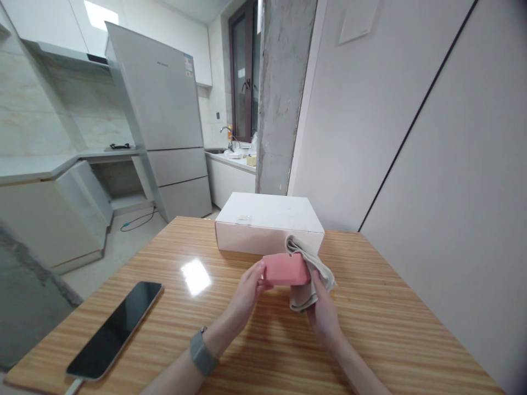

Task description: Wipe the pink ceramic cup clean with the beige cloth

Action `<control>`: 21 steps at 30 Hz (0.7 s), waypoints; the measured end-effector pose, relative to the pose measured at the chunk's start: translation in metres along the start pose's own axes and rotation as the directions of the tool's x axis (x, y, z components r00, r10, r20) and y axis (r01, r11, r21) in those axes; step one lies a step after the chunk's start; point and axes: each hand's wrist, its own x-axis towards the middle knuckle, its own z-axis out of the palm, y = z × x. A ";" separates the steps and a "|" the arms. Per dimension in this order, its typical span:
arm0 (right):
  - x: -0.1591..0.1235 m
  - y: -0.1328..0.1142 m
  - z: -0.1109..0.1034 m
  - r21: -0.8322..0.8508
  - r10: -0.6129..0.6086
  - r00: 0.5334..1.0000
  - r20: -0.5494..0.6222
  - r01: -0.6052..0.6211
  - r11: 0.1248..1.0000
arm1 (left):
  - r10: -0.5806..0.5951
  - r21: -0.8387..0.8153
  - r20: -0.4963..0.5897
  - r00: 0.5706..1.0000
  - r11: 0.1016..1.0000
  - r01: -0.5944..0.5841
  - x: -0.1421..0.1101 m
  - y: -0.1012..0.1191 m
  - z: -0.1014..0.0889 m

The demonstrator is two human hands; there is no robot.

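Note:
A small pink box-like case (286, 269) is held up over the wooden table (173, 323), just in front of a white cardboard box (269, 219). My left hand (247, 293) grips the case by its left end. My right hand (323, 312) holds a beige cloth (308, 274) against the case's right end; the cloth drapes over the fingers and hides part of the case.
A black smartphone (115, 329) lies screen up near the table's left front edge, with a cable at its near end. A grey band sits on my left wrist (202, 352). A white wall runs close along the right. A fridge (164, 120) and kitchen counters stand beyond the table.

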 end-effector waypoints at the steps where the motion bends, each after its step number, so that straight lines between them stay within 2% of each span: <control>1: -0.001 -0.007 0.005 0.062 0.059 0.998 0.013 -0.060 0.996 | 0.018 -0.001 -0.017 1.000 1.000 -0.018 -0.001 0.000 0.000; 4: -0.007 -0.023 0.019 0.198 0.124 0.982 0.141 -0.151 0.969 | 0.054 -0.042 -0.042 0.998 0.998 -0.056 -0.004 -0.003 0.003; 8: -0.013 -0.028 0.024 0.245 0.171 0.940 0.296 -0.248 0.937 | -0.013 -0.118 0.153 0.988 0.993 0.031 -0.009 -0.008 0.005; 10: -0.013 -0.026 0.022 0.236 0.182 0.940 0.289 -0.254 0.938 | -0.070 -0.126 0.209 0.975 0.987 0.098 -0.009 -0.009 0.004; 13: -0.011 -0.024 0.020 0.205 0.206 0.961 0.183 -0.243 0.948 | -0.139 -0.108 0.158 0.978 0.982 0.157 -0.006 -0.008 0.000; 16: -0.010 -0.023 0.020 0.180 0.207 0.970 0.129 -0.228 0.957 | -0.146 -0.086 0.072 0.987 0.985 0.152 -0.003 -0.005 -0.001; 19: -0.009 -0.016 0.018 0.126 0.177 0.978 0.111 -0.191 0.974 | -0.078 -0.028 0.000 0.997 0.997 0.078 -0.002 -0.004 0.000; 21: -0.009 -0.006 0.013 0.037 0.118 0.991 0.067 -0.121 0.992 | -0.002 0.052 -0.086 0.996 0.999 0.007 -0.001 -0.005 -0.001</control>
